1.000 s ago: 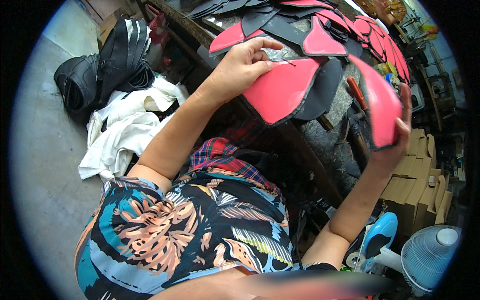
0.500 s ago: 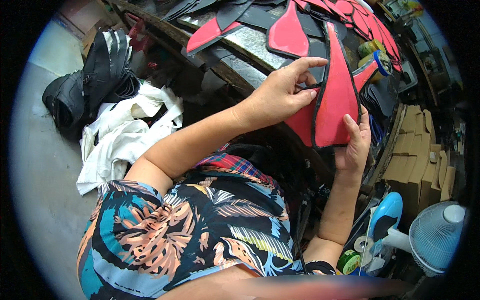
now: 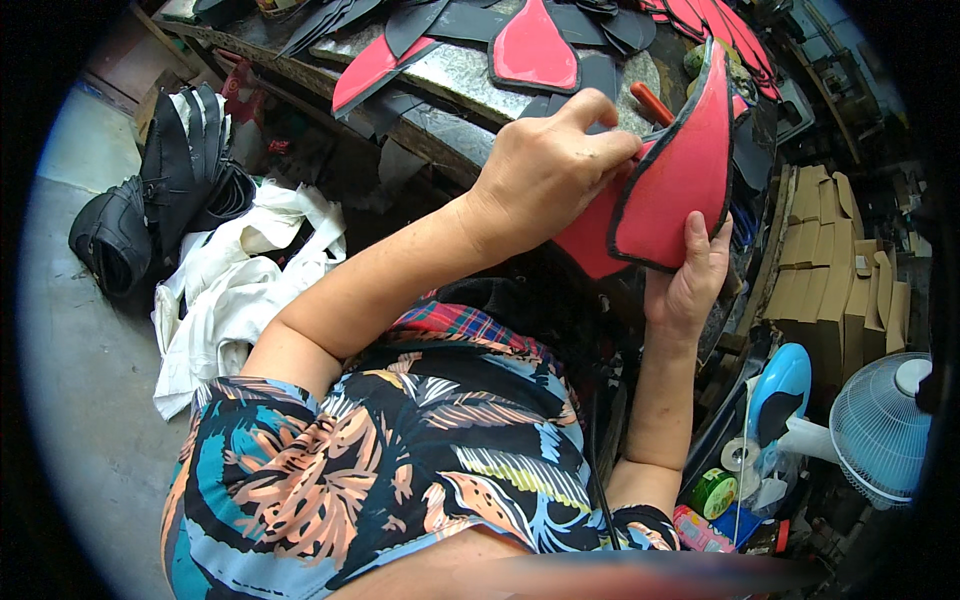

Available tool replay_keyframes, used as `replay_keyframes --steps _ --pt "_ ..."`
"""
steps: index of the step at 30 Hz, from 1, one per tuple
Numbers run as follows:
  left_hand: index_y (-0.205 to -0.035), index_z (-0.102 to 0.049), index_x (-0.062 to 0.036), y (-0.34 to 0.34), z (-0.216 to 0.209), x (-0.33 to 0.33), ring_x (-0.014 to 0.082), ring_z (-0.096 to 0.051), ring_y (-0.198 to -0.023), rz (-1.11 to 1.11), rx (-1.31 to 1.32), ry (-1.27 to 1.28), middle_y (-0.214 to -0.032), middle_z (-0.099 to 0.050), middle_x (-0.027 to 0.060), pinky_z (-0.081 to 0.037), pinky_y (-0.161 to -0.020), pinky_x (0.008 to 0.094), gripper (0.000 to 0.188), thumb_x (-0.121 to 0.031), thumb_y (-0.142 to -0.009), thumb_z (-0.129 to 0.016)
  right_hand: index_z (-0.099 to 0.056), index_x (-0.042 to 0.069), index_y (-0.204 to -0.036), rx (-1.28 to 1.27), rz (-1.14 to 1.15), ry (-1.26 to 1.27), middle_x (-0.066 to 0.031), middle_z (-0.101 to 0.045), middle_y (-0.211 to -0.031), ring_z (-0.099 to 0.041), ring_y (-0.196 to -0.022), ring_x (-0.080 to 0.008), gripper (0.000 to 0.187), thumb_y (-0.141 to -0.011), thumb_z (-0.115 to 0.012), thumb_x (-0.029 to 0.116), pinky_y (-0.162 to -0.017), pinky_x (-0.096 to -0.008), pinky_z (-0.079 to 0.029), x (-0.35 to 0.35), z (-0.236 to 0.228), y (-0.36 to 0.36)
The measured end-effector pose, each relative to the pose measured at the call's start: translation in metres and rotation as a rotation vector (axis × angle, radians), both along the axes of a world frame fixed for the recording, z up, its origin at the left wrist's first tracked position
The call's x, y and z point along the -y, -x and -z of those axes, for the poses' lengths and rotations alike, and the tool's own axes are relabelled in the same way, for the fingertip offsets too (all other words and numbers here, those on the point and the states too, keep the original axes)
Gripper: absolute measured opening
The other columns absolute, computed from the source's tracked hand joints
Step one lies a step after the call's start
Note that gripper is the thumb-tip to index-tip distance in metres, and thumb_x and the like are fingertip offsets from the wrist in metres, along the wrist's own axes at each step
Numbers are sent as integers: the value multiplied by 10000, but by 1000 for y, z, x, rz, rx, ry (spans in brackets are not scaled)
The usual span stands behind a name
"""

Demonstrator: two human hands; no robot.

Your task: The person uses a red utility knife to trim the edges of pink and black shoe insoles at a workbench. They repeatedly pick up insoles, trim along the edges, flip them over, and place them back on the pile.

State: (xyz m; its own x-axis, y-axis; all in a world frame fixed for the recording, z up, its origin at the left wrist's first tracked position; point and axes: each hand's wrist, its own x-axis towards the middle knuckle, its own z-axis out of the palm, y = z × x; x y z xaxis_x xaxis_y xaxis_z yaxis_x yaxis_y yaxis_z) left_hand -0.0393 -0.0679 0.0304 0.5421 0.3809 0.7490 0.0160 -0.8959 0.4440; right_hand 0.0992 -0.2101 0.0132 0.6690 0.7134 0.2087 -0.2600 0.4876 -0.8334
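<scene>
A red panel (image 3: 680, 170) with a black border is held up in front of me, its narrow top bent backward. My right hand (image 3: 690, 270) grips its lower right edge, the thumb on the red face and the other fingers behind. At the panel's left edge, my left hand (image 3: 560, 165) has thumb and forefinger pinched together on the black border. Behind the panel, at lower left, a second red piece (image 3: 590, 235) shows; most of it is hidden. An orange-red stick-like handle (image 3: 652, 104) pokes out past the left hand.
More red panels (image 3: 535, 48) and black pieces (image 3: 415, 25) lie on the worktable (image 3: 450, 75). To the left are black bundled pieces (image 3: 175, 170) and white cloth (image 3: 250, 260). Cardboard boxes (image 3: 815, 260) and a fan (image 3: 880, 430) stand to the right.
My left hand has closed from a loose, pointing pose to a pinch at the panel's left edge. The panel has tilted and bent, and the view has shifted slightly.
</scene>
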Motion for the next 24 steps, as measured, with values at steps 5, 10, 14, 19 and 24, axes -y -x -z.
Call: replay_keyframes --steps 5,10,14,19,24 --pt "-920 -664 -59 0 -5 -3 243 -681 -738 -50 12 -185 -1035 -626 90 -566 -645 343 128 -37 -796 -688 -502 51 -1178 73 -8 -15 -101 -640 -1131 -643 -1015 -173 276 -938 -639 53 -906 -348 -544 -2 -4 4" --pt "-948 -591 -60 -1 -2 -6 317 -653 -738 -55 -68 -153 -1001 -575 98 -543 -626 399 85 -77 -871 -624 -510 53 -1172 62 18 9 -97 -651 -1101 -658 -971 -172 267 -937 -636 48 -876 -327 -555 -1 -6 0" --pt "-902 -569 -53 29 -11 -31 324 -619 -661 -218 1 -77 -919 -556 128 -534 -578 427 139 -179 -955 -541 -512 50 -1177 37 93 65 -91 -653 -1096 -662 -955 -170 264 -940 -628 48 -870 -326 -557 4 -7 -12" --pt "-1096 -589 -20 67 -21 -49 293 -653 -745 -106 -174 318 -910 -637 159 -530 -707 344 399 -398 -969 -598 -512 50 -1180 37 167 80 -83 -652 -1095 -659 -963 -169 269 -938 -627 41 -866 -333 -556 5 -12 -19" --pt "-1310 -455 59 25 0 12 234 -654 -930 462 -63 685 -981 -657 221 -520 -818 347 595 -339 -930 -682 -482 47 -1204 130 50 0 -84 -631 -1119 -620 -1003 -166 277 -958 -609 62 -928 -344 -505 -9 -17 7"
